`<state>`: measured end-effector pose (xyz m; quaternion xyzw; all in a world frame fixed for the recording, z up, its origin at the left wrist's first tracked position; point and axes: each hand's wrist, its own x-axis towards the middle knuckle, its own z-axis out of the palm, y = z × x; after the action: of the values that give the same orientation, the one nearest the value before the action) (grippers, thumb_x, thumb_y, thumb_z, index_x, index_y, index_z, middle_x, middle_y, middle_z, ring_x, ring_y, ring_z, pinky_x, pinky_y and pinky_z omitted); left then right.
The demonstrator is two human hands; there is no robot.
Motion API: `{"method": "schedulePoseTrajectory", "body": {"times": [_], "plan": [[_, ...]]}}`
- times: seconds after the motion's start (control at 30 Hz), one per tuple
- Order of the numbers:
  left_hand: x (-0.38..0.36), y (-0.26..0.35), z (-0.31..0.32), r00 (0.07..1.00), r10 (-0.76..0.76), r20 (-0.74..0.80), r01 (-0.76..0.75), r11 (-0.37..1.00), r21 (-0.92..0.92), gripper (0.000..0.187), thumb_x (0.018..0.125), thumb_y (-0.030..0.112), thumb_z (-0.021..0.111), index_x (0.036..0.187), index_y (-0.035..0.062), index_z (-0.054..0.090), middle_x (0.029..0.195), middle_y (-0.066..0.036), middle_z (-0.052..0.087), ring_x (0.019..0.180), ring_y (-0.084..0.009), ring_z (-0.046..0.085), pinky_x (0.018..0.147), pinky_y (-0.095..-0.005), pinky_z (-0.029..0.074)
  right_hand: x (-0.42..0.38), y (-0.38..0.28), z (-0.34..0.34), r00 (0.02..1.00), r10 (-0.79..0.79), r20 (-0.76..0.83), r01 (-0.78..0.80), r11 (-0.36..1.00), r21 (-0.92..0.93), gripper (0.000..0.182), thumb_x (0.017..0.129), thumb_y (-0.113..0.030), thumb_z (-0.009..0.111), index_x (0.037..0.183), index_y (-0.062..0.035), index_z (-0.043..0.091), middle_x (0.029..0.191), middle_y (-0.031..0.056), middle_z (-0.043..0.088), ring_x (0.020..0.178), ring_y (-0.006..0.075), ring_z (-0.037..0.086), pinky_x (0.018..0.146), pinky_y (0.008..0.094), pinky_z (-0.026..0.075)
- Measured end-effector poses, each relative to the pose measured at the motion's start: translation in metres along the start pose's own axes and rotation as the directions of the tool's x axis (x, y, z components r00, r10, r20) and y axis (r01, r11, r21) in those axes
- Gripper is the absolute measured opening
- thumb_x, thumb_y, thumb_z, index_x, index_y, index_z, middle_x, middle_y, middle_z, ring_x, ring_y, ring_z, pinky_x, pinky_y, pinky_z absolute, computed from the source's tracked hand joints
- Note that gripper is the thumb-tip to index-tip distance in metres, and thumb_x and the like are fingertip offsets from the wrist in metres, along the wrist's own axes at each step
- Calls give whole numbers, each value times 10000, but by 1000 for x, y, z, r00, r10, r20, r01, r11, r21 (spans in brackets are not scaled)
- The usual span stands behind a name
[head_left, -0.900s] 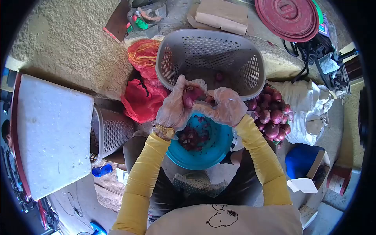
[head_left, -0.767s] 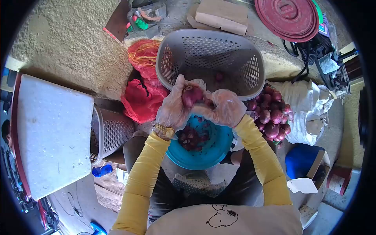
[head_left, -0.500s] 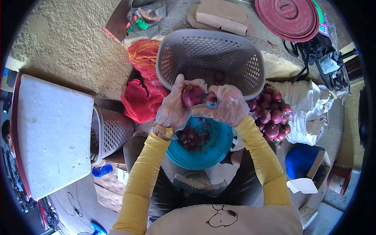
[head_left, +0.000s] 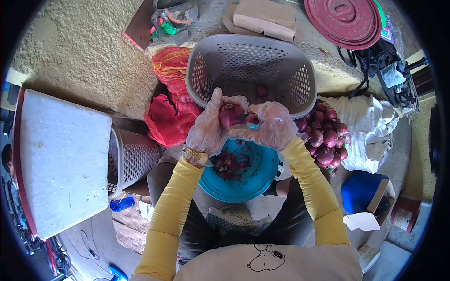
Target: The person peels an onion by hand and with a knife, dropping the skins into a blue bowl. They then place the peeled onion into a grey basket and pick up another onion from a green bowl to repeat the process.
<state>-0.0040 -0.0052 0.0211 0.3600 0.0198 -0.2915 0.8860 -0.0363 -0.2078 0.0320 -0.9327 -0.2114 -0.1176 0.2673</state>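
Observation:
Both my hands wear clear plastic gloves and meet above a blue basin (head_left: 260, 187). My left hand (head_left: 206, 127) is closed around a red onion (head_left: 228, 115), thumb pointing up. Against the onion's right side, my right hand (head_left: 276, 123) is closed on a small blue-handled tool (head_left: 253, 126); the fingers hide most of it. Onion skins and scraps (head_left: 229, 165) lie in the basin. Just beyond the hands stands a grey perforated basket (head_left: 253, 41), with a red onion (head_left: 262, 91) at its bottom.
Several red onions (head_left: 328, 139) spill from a white sack (head_left: 368, 122) at the right. Red mesh bags (head_left: 171, 119) lie left of the basket. A white foam board (head_left: 65, 161) rests by another perforated basket (head_left: 140, 157). A red lid (head_left: 344, 21) sits on the ledge behind.
My hands stay almost in place, with the onion still in the left one. The right hand's fingers shift slightly against the onion.

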Motion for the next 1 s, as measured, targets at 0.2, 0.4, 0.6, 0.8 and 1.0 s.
{"method": "schedulePoseTrajectory", "body": {"times": [0.2, 0.4, 0.6, 0.8, 1.0], "plan": [[2, -3, -6, 999, 16, -30, -13, 996, 86, 643, 1098, 539, 388, 1210, -53, 614, 1183, -172, 664, 1062, -281, 689, 934, -433, 620, 6, -12, -11, 988, 95, 118, -102, 994, 49, 655, 712, -577, 871, 1063, -39, 742, 869, 140, 696, 862, 371, 662, 791, 460, 517], [1, -2, -5, 1000, -9, -15, 10, 998, 57, 629, 1103, 527, 385, 1177, -51, 622, 1167, -172, 665, 1023, -289, 699, 926, -426, 618, 8, -12, -7, 987, 94, 133, -105, 991, 85, 640, 770, -631, 812, 958, -22, 748, 771, 165, 688, 779, 390, 672, 726, 474, 527], [3, -2, -6, 997, 55, 47, -57, 997, 44, 611, 1105, 512, 395, 1161, -50, 630, 1149, -165, 674, 1014, -280, 698, 925, -412, 609, 4, -7, 5, 999, 0, 40, -3, 998, 67, 581, 837, -619, 762, 889, -40, 742, 701, 153, 672, 662, 378, 657, 610, 469, 512], [2, 2, -10, 997, 45, -67, -51, 994, -92, 598, 1092, 510, 443, 1155, -53, 637, 1157, -168, 670, 1068, -272, 674, 964, -421, 591, 0, -2, 9, 970, -217, -106, 219, 976, 3, 595, 784, -655, 782, 898, -73, 738, 642, 111, 617, 617, 332, 636, 579, 436, 502], [1, -2, -8, 1000, 27, 11, -25, 992, -127, 613, 1081, 521, 461, 1156, -66, 621, 1173, -185, 652, 1070, -291, 674, 970, -439, 591, 5, -11, 2, 994, -36, -104, 23, 992, -125, 689, 703, -736, 785, 898, -80, 710, 631, 84, 612, 624, 322, 638, 608, 424, 517]]}}
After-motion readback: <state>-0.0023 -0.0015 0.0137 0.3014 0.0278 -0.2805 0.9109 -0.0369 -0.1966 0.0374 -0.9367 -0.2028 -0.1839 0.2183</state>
